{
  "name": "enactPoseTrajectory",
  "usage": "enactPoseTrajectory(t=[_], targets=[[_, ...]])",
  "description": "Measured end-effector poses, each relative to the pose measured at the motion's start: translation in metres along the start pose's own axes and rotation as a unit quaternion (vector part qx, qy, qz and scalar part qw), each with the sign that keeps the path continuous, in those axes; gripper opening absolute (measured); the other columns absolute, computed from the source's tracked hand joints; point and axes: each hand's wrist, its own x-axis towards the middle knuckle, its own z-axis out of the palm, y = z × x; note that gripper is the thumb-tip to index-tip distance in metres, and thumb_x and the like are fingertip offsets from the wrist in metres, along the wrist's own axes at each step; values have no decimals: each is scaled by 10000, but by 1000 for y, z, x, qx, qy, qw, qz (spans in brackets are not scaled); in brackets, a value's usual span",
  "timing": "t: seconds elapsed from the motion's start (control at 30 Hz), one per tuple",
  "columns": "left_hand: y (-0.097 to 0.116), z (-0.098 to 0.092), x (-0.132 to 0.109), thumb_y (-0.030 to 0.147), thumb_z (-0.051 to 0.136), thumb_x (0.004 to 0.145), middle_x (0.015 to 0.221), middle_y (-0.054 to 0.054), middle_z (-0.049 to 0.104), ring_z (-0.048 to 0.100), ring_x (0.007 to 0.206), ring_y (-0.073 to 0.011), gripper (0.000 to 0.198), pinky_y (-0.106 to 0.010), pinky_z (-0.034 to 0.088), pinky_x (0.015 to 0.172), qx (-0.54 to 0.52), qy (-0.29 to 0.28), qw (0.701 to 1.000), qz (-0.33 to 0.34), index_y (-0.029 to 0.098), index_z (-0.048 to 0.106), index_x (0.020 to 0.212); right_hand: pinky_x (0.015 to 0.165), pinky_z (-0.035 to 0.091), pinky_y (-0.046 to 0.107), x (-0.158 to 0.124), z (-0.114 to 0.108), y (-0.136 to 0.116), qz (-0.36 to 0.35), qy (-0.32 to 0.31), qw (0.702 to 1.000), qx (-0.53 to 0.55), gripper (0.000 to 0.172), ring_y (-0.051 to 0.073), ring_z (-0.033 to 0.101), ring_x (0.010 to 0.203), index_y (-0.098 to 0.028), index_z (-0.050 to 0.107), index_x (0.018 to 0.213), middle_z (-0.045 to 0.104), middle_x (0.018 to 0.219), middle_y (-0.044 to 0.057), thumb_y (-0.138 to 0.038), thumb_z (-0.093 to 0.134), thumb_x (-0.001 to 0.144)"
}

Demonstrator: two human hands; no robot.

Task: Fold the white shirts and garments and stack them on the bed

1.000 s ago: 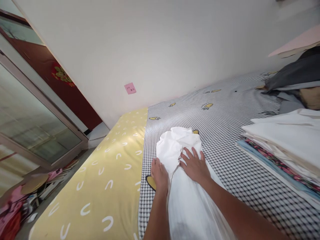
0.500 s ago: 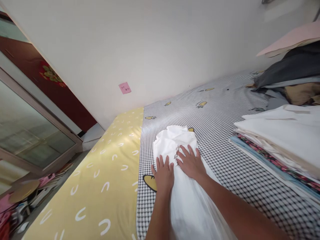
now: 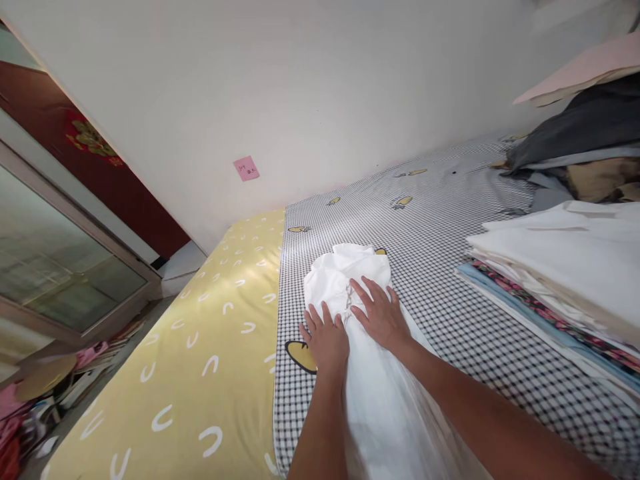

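A white garment [image 3: 385, 393] lies lengthwise on the checked bedsheet [image 3: 440, 267], its gathered, ruffled end pointing toward the wall and its lower part running out of view at the bottom. My left hand [image 3: 326, 339] rests flat on its left edge with the fingers spread. On the right half, my right hand [image 3: 381, 317] lies palm down, fingers apart, by the gathered seam. Neither hand grips the cloth. Which kind of garment it is, I cannot tell for sure.
A stack of folded clothes [image 3: 555, 260] sits on the right of the bed, with a dark, loose pile [image 3: 580, 127] behind it. The sheet's yellow side [image 3: 200, 373] drops toward the floor at left, where assorted items [image 3: 45, 393] lie. A wall [image 3: 320, 100] borders the far side.
Both hands have shifted slightly toward the garment's gathered end, still flat on the cloth. The camera view has tilted a little.
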Motion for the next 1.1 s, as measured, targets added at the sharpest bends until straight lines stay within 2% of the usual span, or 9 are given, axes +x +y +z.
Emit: enactPoseTrajectory(t=[0.23, 0.37, 0.5, 0.6, 0.7, 0.8, 0.9, 1.0, 1.1], targets=[[-16, -6, 7, 444, 440, 964, 1676, -174, 233, 122, 1568, -375, 620, -640, 32, 1249, -175, -72, 982, 7, 166, 444, 1518, 1171, 234, 666, 3, 4, 4, -12, -112, 993, -19, 535, 349, 304, 1510, -408, 406, 1549, 351, 1655, 45, -535, 327, 1036], [-60, -28, -10, 389, 406, 972, 1574, -107, 484, 406, 1480, -237, 532, -442, 282, 1243, -243, -123, 961, 41, 208, 503, 1463, 1187, 209, 662, 4, 5, 5, -6, -131, 991, -20, 563, 339, 266, 1528, -410, 356, 1573, 315, 1672, 30, -557, 278, 1035], [-106, -55, -66, 384, 560, 864, 1228, -102, 717, 654, 1140, -244, 558, -410, 475, 1047, -287, -113, 951, 21, 207, 528, 1392, 1195, 194, 655, 3, 4, 5, 1, -137, 990, -21, 566, 335, 248, 1533, -415, 343, 1578, 307, 1677, 24, -550, 271, 1033], [-124, -63, -124, 391, 584, 835, 879, -32, 705, 662, 811, -217, 520, -358, 514, 815, -292, -144, 945, -38, 194, 541, 1315, 1196, 188, 652, 3, 4, 6, -2, -138, 990, -24, 565, 337, 248, 1532, -414, 340, 1579, 298, 1681, 24, -532, 287, 1029], [-124, -51, -184, 303, 571, 819, 918, -60, 718, 668, 886, -240, 284, -368, 498, 834, -233, -174, 956, -33, 213, 634, 1081, 1192, 161, 670, 4, 5, 4, 0, -157, 987, -23, 562, 345, 233, 1538, -414, 338, 1578, 275, 1689, 33, -503, 315, 1024], [-109, -28, -229, 140, 578, 718, 1076, -108, 723, 648, 1046, -298, 304, -444, 476, 935, -102, -42, 993, 33, 241, 678, 987, 1187, 115, 692, 6, 3, 0, 15, -179, 984, -14, 561, 360, 196, 1549, -403, 348, 1576, 249, 1697, 46, -462, 348, 1018], [-93, -11, -254, 143, 655, 685, 1215, -117, 705, 628, 1135, -321, 353, -481, 481, 999, -93, 69, 985, 130, 269, 691, 1012, 1192, 112, 691, 0, -5, -2, 35, -179, 982, 39, 598, 366, 185, 1552, -364, 341, 1585, 222, 1704, 68, -481, 391, 1000], [-91, -13, -263, 221, 705, 733, 1406, -130, 617, 564, 1280, -348, 499, -515, 482, 1028, -96, 118, 981, 122, 283, 647, 1225, 1205, 196, 636, -27, -28, 5, 55, -166, 968, 180, 698, 324, 253, 1539, -328, 240, 1620, 201, 1706, 97, -533, 427, 979], [-101, -25, -271, 258, 685, 806, 1550, -152, 484, 484, 1393, -345, 705, -542, 461, 1067, -74, 110, 989, 71, 281, 457, 1473, 1164, 370, 501, -77, -66, 21, 66, -187, 894, 403, 709, 261, 358, 1501, -324, 234, 1620, 305, 1674, 90, -565, 425, 981]])
